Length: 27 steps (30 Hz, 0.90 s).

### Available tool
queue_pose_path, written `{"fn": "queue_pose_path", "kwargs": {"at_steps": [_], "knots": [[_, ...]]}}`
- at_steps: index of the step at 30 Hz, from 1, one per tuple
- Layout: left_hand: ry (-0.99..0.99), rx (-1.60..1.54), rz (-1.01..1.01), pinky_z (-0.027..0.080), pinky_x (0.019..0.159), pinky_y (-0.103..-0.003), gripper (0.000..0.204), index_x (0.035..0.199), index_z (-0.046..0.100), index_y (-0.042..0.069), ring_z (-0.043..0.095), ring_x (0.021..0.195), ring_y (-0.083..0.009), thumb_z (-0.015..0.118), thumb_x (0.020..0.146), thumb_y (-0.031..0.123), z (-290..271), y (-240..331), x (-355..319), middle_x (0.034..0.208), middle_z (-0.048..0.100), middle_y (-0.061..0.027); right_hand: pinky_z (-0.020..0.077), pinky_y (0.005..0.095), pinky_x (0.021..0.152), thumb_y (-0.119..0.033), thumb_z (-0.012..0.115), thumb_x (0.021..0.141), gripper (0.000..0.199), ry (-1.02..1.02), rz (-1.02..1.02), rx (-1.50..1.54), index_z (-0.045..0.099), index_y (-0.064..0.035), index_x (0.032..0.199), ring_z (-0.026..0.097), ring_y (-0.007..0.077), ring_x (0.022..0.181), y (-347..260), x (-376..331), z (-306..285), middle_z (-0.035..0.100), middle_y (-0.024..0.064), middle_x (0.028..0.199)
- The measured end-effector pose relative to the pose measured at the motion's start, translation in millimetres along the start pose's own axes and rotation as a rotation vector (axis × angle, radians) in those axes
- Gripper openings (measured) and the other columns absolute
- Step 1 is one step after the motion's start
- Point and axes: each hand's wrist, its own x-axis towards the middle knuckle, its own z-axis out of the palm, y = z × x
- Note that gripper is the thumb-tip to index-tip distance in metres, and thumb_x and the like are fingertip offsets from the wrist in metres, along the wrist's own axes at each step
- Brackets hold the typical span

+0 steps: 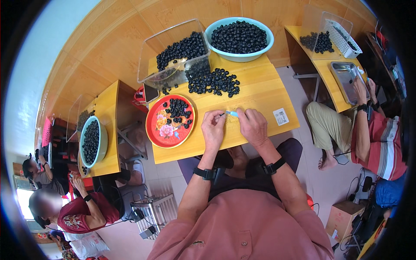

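Over the front of the yellow table, my left hand [212,130] is closed in a pinch on a small dark piece [222,115], mostly hidden by the fingertips. My right hand [253,127] grips a thin tool with a light blue handle [232,113], its tip pointing at that piece. Pale crumbs lie on the wood beneath. Left of my hands, a red round tray with a flower pattern [166,138] carries several small round black pieces [177,108], some showing a hole. A loose heap of the same black pieces [215,82] lies beyond my hands.
At the back stand a clear plastic bin [149,47] and a light blue basin [255,55], both holding black pieces. A white label [281,116] is on the table's right. People work at side tables, near a metal tray [342,80] and another blue basin [103,143].
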Motion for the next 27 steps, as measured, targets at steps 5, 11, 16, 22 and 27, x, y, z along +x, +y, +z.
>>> {"fn": "queue_pose_path", "kwargs": {"at_steps": [5,11,16,22,27], "knots": [[0.039,-0.004,-0.012,0.049,0.078,-0.021,0.017,0.109,0.071,-0.002,0.058,0.087,-0.0075,0.073,0.092,-0.004,0,3,-1,0.1,0.058,-0.0006,0.0498,0.0398,0.063,-0.009,0.067,0.085,0.022,-0.016,0.003,0.0,0.068,-0.0059,0.106,0.059,0.025,0.072,-2,1,0,0.052,0.0072,0.077],[0.096,0.061,0.118,0.053,0.078,-0.026,0.017,0.107,0.073,0.0,0.063,0.087,-0.0119,0.074,0.09,-0.004,-26,7,-3,0.101,0.063,-0.0053,0.0539,0.0421,0.065,-0.008,0.064,0.086,0.016,-0.082,0.125,0.051,0.066,-0.0045,0.101,0.065,0.0277,0.075,1,-5,10,0.058,0.0095,0.079],[0.257,0.339,0.151,0.053,0.076,-0.027,0.016,0.104,0.073,0.002,0.065,0.084,-0.0131,0.074,0.089,-0.004,-87,26,15,0.092,0.067,-0.006,0.053,0.0426,0.064,-0.011,0.067,0.091,0.02,-0.116,0.115,0.037,0.068,-0.003,0.109,0.065,0.0294,0.074,4,-5,11,0.06,0.0105,0.081],[0.259,0.899,0.427,0.055,0.084,-0.041,0.023,0.103,0.07,0.002,0.067,0.096,-0.0301,0.078,0.082,-0.003,-107,48,42,0.101,0.067,-0.0142,0.0545,0.0415,0.063,-0.009,0.063,0.09,0.009,-0.097,0.13,0.031,0.065,-0.0041,0.098,0.066,0.0286,0.072,1,-2,7,0.059,0.0103,0.077],[-0.049,0.685,0.367,0.054,0.087,-0.047,0.024,0.107,0.071,0.001,0.065,0.096,-0.0415,0.071,0.084,-0.003,-43,46,67,0.104,0.066,-0.0206,0.0542,0.0425,0.062,-0.01,0.064,0.091,0.008,-0.096,0.145,0.04,0.064,-0.0044,0.097,0.066,0.0292,0.072,1,0,4,0.059,0.0103,0.077]]}}
